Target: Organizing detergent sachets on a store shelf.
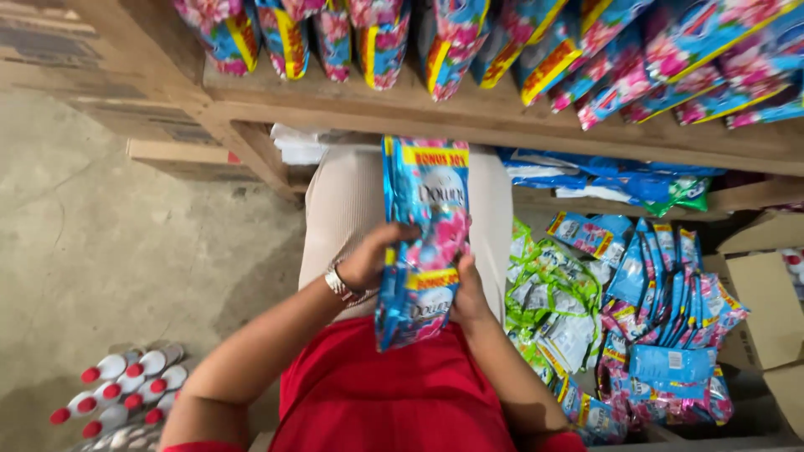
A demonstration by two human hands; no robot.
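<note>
Your left hand (pixel 368 264) and right hand (pixel 469 295) are both clamped on a strip of blue-and-pink sachets (pixel 421 238), held upright over your lap, just below the wooden shelf (pixel 469 113). Two sachets show in the strip, joined end to end. Risk, as I judge it: the strip could tear at the join or slip down if either grip loosens. The box (pixel 766 314) at your right holds a loose heap of sachets, too many to count. About nine red-capped bottles (pixel 126 389) stand on the floor.
</note>
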